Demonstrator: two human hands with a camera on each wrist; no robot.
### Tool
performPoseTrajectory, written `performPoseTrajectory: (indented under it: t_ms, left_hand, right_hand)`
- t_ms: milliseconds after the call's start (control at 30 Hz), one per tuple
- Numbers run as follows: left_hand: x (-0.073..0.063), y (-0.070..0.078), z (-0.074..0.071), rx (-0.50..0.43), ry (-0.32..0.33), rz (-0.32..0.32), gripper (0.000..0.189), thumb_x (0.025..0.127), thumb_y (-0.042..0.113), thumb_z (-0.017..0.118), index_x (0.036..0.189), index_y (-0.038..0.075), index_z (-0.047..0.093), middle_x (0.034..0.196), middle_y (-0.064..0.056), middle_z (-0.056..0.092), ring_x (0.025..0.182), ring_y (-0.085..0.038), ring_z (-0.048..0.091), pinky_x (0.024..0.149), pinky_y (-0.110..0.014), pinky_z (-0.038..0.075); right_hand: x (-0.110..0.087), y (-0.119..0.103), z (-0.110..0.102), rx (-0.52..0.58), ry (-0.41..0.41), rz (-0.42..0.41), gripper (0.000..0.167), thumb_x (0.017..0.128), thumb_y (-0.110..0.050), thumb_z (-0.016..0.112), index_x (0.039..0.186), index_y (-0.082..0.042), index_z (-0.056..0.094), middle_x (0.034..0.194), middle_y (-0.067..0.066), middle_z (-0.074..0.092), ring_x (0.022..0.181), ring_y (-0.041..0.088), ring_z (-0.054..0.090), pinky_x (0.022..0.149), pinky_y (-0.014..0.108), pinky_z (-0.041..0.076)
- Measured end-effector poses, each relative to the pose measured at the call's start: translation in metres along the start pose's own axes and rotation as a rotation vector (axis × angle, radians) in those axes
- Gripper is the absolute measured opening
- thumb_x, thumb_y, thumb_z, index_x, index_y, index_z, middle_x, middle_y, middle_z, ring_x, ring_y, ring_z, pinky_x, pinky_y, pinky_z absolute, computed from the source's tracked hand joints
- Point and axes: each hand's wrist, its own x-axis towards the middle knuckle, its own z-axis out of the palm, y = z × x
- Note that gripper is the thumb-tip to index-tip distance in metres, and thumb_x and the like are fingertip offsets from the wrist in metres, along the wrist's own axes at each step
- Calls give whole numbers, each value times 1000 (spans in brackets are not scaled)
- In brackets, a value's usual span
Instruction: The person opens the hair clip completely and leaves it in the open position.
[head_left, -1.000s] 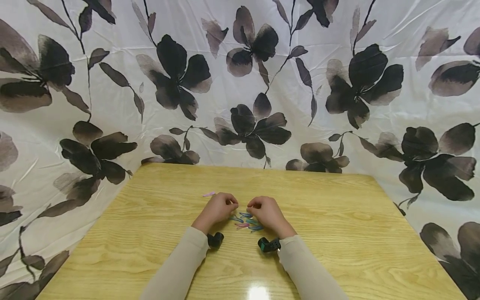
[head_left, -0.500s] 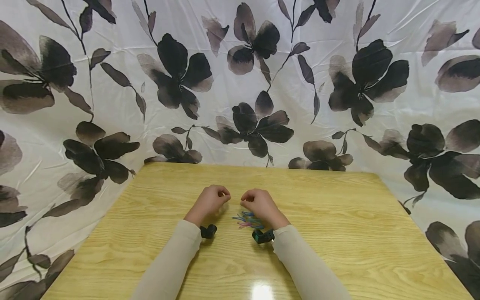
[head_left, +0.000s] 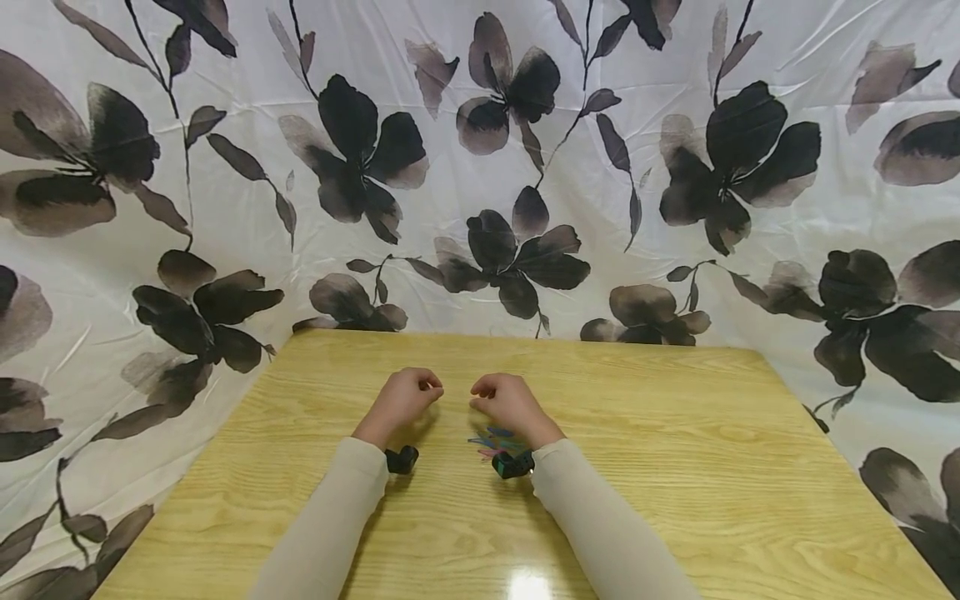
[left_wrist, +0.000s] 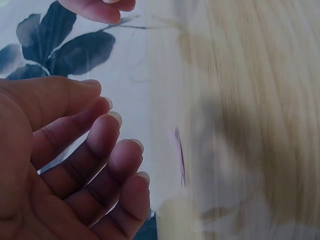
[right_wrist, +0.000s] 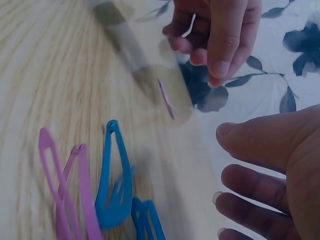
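My left hand (head_left: 401, 400) hovers over the table's far half, fingers loosely curled, thumb tip close to the index fingertip, nothing visible between them. To its right is my right hand (head_left: 513, 406), its thumb and fingers apart and holding nothing in the right wrist view. Beneath and behind the right hand lies a small pile of snap hair clips, with a blue hair clip (right_wrist: 119, 212) and pink hair clips (right_wrist: 91, 200) showing. A lone pink hair clip (left_wrist: 180, 157) lies on the table beyond the left fingertips; in the head view the left hand hides it.
The wooden table (head_left: 300, 500) extends to a floral cloth (head_left: 450, 192) hung behind it and at both sides. Dark wrist cameras (head_left: 402, 459) sit at both cuffs, the right one partly covering the clip pile.
Both hands have moved left and farther back from the clip pile, and the gap between them has widened. The lone pink clip, seen earlier beside the left hand, is now behind it.
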Motion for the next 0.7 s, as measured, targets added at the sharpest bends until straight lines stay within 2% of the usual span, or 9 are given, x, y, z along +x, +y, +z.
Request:
performPoseTrajectory:
  t_ms: [133, 400, 700]
  left_hand:
    - [3, -7, -6, 6, -5, -20, 16, 95, 24, 62, 103, 13, 71, 91, -4, 65, 76, -17, 56, 66, -32, 46]
    - [4, -15, -18, 0, -7, -64, 19, 96, 22, 60, 107, 10, 70, 96, -8, 66, 77, -19, 57, 66, -32, 47]
    - [9, -26, -20, 1, 4, -106, 19, 95, 19, 61, 105, 5, 71, 97, -11, 66, 75, -19, 59, 65, -32, 48]
  right_hand:
    - [6, -3, 3, -2, -11, 9, 27, 93, -22, 65, 115, -7, 69, 112, 6, 67, 101, 22, 61, 85, 40, 50]
    - [19, -13, 8, -14, -14, 17, 28, 94, -21, 64, 117, -6, 68, 112, 7, 68, 99, 22, 62, 83, 39, 51]
    - [34, -17, 18, -24, -15, 31, 28, 94, -20, 64, 116, -4, 69, 114, 10, 68, 105, 26, 63, 88, 41, 51]
